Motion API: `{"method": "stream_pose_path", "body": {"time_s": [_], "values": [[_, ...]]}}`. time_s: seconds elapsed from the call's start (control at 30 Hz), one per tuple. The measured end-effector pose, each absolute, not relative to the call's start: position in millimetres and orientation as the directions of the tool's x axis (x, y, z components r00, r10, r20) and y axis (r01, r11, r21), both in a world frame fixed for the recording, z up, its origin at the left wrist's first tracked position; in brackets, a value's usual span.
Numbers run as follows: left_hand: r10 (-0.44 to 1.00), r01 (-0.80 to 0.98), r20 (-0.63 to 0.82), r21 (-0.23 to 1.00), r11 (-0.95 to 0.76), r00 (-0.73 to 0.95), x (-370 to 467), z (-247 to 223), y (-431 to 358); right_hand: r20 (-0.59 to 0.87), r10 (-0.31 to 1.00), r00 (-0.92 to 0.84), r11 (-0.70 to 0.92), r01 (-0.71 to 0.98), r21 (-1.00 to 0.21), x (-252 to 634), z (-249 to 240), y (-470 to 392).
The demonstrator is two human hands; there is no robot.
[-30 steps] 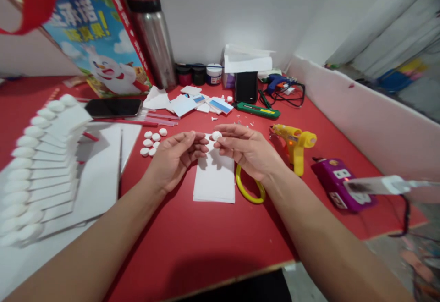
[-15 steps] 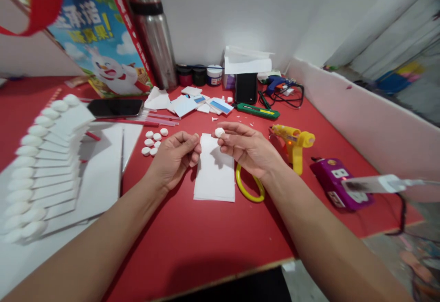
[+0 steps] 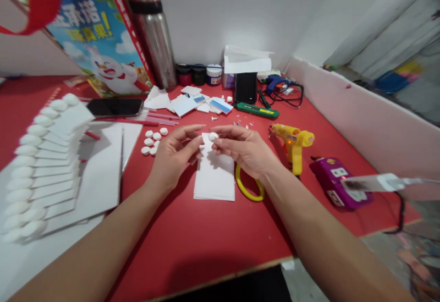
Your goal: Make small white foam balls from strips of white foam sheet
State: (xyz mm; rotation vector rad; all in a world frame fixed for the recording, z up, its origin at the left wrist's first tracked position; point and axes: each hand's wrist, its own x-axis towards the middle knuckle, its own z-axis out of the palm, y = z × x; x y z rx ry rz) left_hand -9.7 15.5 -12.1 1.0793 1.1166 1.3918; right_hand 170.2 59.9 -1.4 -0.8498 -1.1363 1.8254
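Note:
A small white lump (image 3: 213, 136) is pinched between the thumb and fingers of my right hand (image 3: 249, 150), above a stack of white paper (image 3: 215, 180). Just left of it, my left hand (image 3: 176, 154) has its thumb and fingers apart, with nothing seen between them. Several small white discs (image 3: 148, 142) lie on the red table beside my left hand. A yellow ring (image 3: 250, 197), perhaps scissor handles, lies partly under my right hand.
White cards with round white ends (image 3: 51, 169) fan out at the left. A phone (image 3: 115, 107), a steel flask (image 3: 154, 41), card scraps (image 3: 185, 105) and a green cutter (image 3: 257, 110) lie behind. At right are a yellow glue gun (image 3: 294, 141) and purple power strip (image 3: 338, 183).
My left hand has opened from closed fingers and turned toward the lump. My right hand has moved slightly left with the white lump.

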Motion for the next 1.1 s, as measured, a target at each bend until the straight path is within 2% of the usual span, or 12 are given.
{"method": "stream_pose_path", "body": {"time_s": [0.1,0.17,0.23,0.43,0.8,1.1], "values": [[0.990,0.016,0.108,0.994,-0.107,-0.089,-8.4,-11.3,12.9,-0.058,0.910,-0.410,-0.154,-0.204,-0.967,167.7,-0.9,57.8],[0.986,0.059,0.148,0.988,-0.143,-0.078,-8.0,-11.1,12.4,-0.055,0.925,-0.376,-0.124,-0.161,-0.979,166.3,1.0,56.4],[0.988,0.040,0.137,0.990,-0.134,-0.076,-7.9,-11.4,12.7,-0.083,0.929,-0.361,-0.146,-0.150,-0.978,165.4,3.1,55.6],[0.998,-0.151,-0.013,0.988,0.005,-0.056,-8.2,-13.3,14.4,-0.176,0.892,-0.416,-0.262,-0.159,-0.952,166.4,2.8,56.0],[0.999,-0.184,0.008,0.983,-0.014,-0.034,-7.4,-13.3,12.6,-0.113,0.867,-0.486,-0.191,-0.113,-0.975,168.5,-0.2,57.5],[0.998,-0.229,-0.007,0.973,-0.007,-0.062,-9.0,-21.1,17.1,-0.195,0.883,-0.427,-0.299,-0.192,-0.935,164.3,-6.0,59.7]]}}
